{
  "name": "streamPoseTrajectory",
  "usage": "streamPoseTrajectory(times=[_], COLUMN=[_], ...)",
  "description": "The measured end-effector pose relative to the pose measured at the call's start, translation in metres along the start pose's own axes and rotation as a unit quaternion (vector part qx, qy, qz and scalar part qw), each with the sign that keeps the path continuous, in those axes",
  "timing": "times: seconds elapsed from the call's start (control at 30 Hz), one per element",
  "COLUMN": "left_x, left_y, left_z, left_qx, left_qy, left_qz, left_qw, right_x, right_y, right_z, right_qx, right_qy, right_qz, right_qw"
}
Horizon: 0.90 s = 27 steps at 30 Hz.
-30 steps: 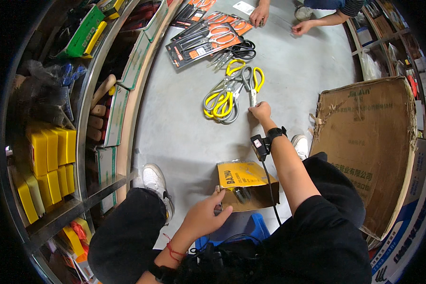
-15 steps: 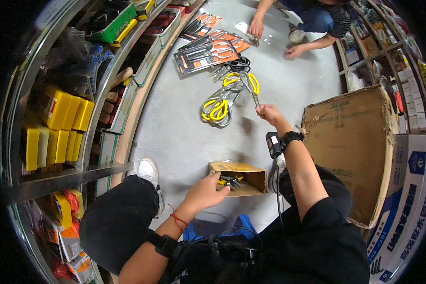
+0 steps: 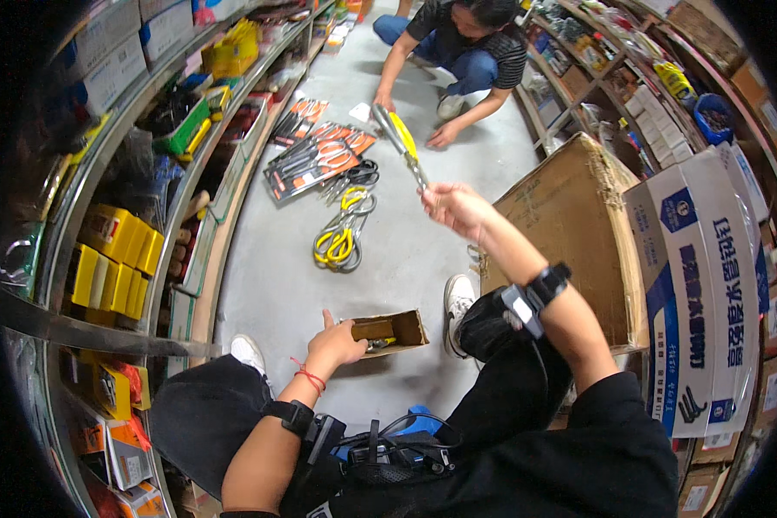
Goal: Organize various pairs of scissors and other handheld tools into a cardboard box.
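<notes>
Pinched by the blade end in my right hand is a pair of scissors with yellow and grey handles, raised above the floor with the handles pointing away. My left hand grips the left side of a small open cardboard box; a little of the tools inside shows past my fingers, too little to name. More yellow-handled scissors lie in a heap on the floor ahead. Black-handled scissors sit just beyond them, beside carded scissors in orange and black packs.
Across from me a person crouches, one hand near the carded packs. A large cardboard box and a white and blue carton stand at my right. Shelves with yellow boxes line the left; more shelves run along the right.
My right hand has lifted the scissors up from the heap, swinging their handles away. My left hand stays at the small box. The view has tilted up and shows more of the crouching person.
</notes>
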<state>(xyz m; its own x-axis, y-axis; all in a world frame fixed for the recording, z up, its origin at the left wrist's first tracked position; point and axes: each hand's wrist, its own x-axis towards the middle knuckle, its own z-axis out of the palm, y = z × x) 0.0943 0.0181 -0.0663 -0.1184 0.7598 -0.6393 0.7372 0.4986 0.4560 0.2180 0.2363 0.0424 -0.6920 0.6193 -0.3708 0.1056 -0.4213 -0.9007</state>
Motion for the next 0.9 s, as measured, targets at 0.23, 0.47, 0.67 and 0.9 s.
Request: streamPoseTrajectory(times=[0.23,0.47,0.67,0.9], left_x=[0.004,-0.02,-0.07,-0.107], left_y=[0.005,0.01,0.027,0.022], left_z=[0.005,-0.022,-0.09,-0.116], left_qx=[0.039,0.003,-0.531,-0.827], left_qy=[0.011,0.148,0.161,-0.006], left_qz=[0.009,0.074,0.267,0.335], left_qw=[0.999,0.986,0.788,0.451], right_x=[-0.077,-0.1,-0.111,-0.116], right_y=[0.02,0.04,0.05,0.078], right_z=[0.042,0.057,0.082,0.106], right_qx=[0.082,0.07,-0.049,-0.183], right_qy=[-0.004,-0.006,-0.036,-0.149], right_qz=[-0.038,-0.061,-0.098,-0.104], right_qw=[0.996,0.996,0.993,0.966])
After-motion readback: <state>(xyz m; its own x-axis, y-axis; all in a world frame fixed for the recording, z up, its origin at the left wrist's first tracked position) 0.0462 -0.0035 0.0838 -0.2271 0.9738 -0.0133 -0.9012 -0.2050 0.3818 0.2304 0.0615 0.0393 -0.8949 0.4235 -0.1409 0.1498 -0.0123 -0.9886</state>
